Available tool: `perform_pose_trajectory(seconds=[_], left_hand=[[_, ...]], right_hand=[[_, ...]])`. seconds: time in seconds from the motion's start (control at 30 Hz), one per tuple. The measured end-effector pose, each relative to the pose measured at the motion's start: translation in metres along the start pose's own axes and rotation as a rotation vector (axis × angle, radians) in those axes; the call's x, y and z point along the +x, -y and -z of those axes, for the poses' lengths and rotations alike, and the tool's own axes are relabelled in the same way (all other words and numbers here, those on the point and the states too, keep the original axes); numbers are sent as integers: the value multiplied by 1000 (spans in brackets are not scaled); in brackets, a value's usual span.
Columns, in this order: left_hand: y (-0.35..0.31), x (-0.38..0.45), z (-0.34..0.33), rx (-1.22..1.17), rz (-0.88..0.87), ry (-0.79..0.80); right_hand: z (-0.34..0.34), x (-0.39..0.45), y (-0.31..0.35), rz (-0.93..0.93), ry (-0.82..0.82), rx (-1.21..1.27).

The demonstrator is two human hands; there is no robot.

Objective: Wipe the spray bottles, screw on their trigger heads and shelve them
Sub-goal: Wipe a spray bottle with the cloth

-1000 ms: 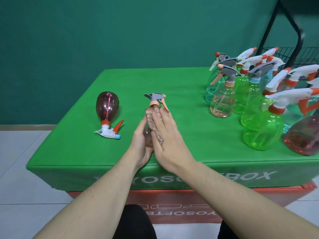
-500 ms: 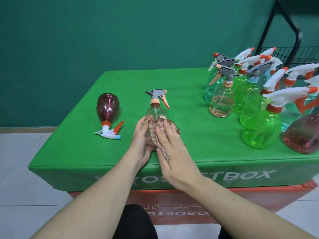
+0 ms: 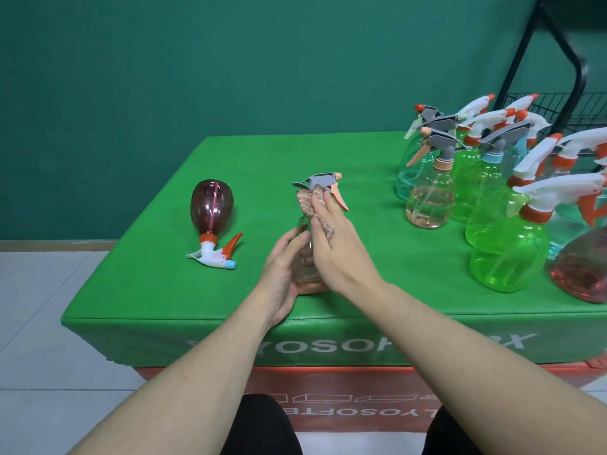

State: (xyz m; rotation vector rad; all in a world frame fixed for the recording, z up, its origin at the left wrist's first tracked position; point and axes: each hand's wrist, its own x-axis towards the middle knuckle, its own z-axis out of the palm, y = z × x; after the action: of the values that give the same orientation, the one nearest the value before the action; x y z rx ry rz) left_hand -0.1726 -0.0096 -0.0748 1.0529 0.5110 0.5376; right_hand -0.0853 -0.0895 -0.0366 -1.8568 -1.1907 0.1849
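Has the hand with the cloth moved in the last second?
Yes. The right hand slid the cloth up the bottle, from its belly to the neck under the trigger head.

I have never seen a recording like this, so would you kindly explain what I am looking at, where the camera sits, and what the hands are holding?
There is no machine here: a person works with bare hands, and the one camera is worn on the head, looking forward and down. The left hand grips a clear spray bottle standing on the green table. The right hand presses a brownish cloth against the bottle's neck, just under its grey trigger head. To the left a dark red bottle lies on its side. On the right stands a cluster of green, teal and pinkish bottles, with a black wire rack behind them.
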Motion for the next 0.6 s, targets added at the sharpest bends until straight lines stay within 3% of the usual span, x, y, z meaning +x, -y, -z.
perform_pose_trajectory(seconds=[0.23,0.6], left_hand=[[0,2,2,-4,-7,-70],[0,-1,-1,-73,-51,-126]], right_hand=[[-11,-17,-9,26,-16,16],[-13,-74,-27,210,124,-245]])
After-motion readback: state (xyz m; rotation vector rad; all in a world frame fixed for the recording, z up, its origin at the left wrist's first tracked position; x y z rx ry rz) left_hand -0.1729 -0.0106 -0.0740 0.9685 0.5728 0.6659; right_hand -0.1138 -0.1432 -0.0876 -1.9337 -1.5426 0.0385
